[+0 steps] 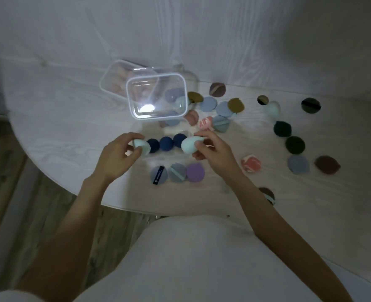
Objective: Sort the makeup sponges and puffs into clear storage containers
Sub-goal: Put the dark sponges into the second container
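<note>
Two clear containers, seemingly holding sponges

Left hand and right hand each pinching a mint sponge — left, right

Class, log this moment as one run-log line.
left hand: holds mint sponge | right hand: holds mint sponge | navy sponges: between hands | clear container: behind, open
</note>
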A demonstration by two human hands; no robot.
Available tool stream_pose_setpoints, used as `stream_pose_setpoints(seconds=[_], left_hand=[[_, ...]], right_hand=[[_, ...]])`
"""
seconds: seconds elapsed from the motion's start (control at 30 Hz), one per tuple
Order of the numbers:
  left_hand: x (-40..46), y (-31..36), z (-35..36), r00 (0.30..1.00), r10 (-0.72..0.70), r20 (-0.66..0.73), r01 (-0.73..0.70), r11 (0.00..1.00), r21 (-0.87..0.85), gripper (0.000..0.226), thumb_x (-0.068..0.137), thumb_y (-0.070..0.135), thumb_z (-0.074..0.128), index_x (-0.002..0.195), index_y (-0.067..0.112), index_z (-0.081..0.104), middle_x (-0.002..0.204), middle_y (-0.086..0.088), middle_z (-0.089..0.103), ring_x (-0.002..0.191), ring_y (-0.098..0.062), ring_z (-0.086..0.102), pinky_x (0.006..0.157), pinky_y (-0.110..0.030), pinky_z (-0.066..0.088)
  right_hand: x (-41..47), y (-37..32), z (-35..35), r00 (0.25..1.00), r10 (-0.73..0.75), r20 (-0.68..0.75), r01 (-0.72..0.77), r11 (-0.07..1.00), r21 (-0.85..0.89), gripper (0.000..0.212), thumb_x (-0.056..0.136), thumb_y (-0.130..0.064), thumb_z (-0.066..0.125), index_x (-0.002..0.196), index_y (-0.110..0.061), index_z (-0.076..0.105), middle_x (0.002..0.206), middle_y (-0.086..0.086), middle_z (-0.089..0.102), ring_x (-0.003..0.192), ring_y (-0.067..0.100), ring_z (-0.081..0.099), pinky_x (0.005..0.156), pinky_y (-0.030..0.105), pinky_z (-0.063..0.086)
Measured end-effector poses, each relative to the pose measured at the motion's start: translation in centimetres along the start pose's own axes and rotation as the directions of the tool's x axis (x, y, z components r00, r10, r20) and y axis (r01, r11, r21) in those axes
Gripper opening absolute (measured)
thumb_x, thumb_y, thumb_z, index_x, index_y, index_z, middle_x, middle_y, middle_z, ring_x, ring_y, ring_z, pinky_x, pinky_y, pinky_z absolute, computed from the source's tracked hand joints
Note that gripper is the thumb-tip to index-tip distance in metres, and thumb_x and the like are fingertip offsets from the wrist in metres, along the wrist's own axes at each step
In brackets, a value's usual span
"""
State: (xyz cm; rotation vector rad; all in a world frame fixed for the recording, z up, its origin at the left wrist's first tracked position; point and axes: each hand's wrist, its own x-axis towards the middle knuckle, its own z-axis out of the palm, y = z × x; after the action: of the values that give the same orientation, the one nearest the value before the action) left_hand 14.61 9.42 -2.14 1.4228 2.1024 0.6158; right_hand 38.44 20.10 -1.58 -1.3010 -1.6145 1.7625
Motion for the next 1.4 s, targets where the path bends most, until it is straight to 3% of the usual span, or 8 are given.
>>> stream_pose_setpoints(seconds=[0.3,0.5,0.6,0.67,0.83,1.0,1.27,1.4], left_hand=[[3.2,-3.8,-0.7,0.91,0.252,0.328,-0.353,0.886,0.301,0.032,0.083,0.029,0.065,0.113,0.021,0.059,0.1,0.002,0.062,0.079,-0.015,0.059,0.074,-0.026,0.035],[4.1,-4.2,-0.5,0.861,0.344,0.374,-0.474,0.81,0.346,0.03,0.078,0.024,0.068,0.105,0.015,0.061,0.098,-0.003,0.064,0.075,-0.021,0.063,0.074,-0.03,0.039],[3.6,-4.5,-0.5,0.866,0.384,0.32,-0.481,0.814,0.325,0.029,0.077,0.026,0.065,0.103,0.015,0.062,0.096,-0.002,0.064,0.069,-0.021,0.062,0.069,-0.028,0.039],[3.0,-4.5,-0.6,0.867,0.406,0.289,-0.485,0.819,0.305,0.033,0.078,0.035,0.052,0.104,0.018,0.062,0.096,-0.001,0.064,0.067,-0.021,0.062,0.068,-0.029,0.041],[2.5,-4.8,-1.2,0.87,0.427,0.248,-0.492,0.79,0.367,0.032,0.079,0.034,0.053,0.106,0.025,0.068,0.099,0.002,0.066,0.078,-0.02,0.061,0.07,-0.033,0.041],[3.2,-4.3,-1.6,0.878,0.379,0.293,-0.471,0.793,0.387,0.033,0.066,0.008,0.08,0.095,0.025,0.074,0.086,-0.002,0.067,0.07,-0.023,0.061,0.064,-0.028,0.036],[3.9,-3.3,-0.4,0.856,0.326,0.402,-0.507,0.686,0.522,0.026,0.062,0.007,0.078,0.084,0.02,0.075,0.075,-0.004,0.068,0.06,-0.023,0.06,0.059,-0.031,0.04],[3.8,-3.2,0.3,0.917,0.21,0.338,-0.348,0.837,0.423,0.023,0.081,0.004,0.061,0.101,0.013,0.07,0.089,-0.009,0.068,0.071,-0.026,0.062,0.073,-0.032,0.038]], right_hand=[[2.7,-0.2,5.2,0.997,0.046,-0.055,-0.047,0.999,-0.016,0.017,0.093,-0.015,0.053,0.11,-0.014,0.056,0.103,0.006,0.059,0.08,0.015,0.064,0.076,0.03,0.057],[3.9,0.1,8.3,0.992,0.126,-0.003,-0.125,0.987,0.104,0.011,0.1,-0.02,0.038,0.107,-0.013,0.043,0.108,0.01,0.059,0.08,0.025,0.068,0.077,0.037,0.058],[4.9,-0.2,10.5,0.99,0.14,0.01,-0.14,0.987,0.082,0.015,0.101,-0.018,0.032,0.111,-0.009,0.037,0.117,0.015,0.055,0.086,0.024,0.065,0.074,0.027,0.056],[5.6,-0.4,11.3,0.993,0.116,0.017,-0.116,0.993,-0.014,0.019,0.101,-0.019,0.031,0.114,-0.006,0.037,0.112,0.01,0.054,0.083,0.013,0.061,0.068,0.014,0.052],[6.7,-0.1,11.8,0.992,0.127,0.03,-0.125,0.991,-0.046,0.012,0.101,-0.021,0.03,0.105,-0.011,0.035,0.104,0.007,0.055,0.081,0.022,0.066,0.08,0.041,0.054],[6.8,0.3,12.0,0.991,0.132,0.012,-0.132,0.991,-0.007,0.009,0.101,-0.02,0.03,0.104,-0.014,0.036,0.094,-0.006,0.051,0.089,0.026,0.066,0.085,0.047,0.053],[6.7,0.4,12.1,0.993,0.121,0.002,-0.121,0.991,0.057,0.007,0.101,-0.017,0.03,0.104,-0.013,0.035,0.093,-0.009,0.051,0.084,0.02,0.065,0.086,0.049,0.052],[6.5,0.7,12.0,0.991,0.131,-0.024,-0.129,0.99,0.057,0.008,0.101,-0.018,0.029,0.105,-0.014,0.035,0.101,0.0,0.053,0.088,0.028,0.066,0.084,0.047,0.054]])
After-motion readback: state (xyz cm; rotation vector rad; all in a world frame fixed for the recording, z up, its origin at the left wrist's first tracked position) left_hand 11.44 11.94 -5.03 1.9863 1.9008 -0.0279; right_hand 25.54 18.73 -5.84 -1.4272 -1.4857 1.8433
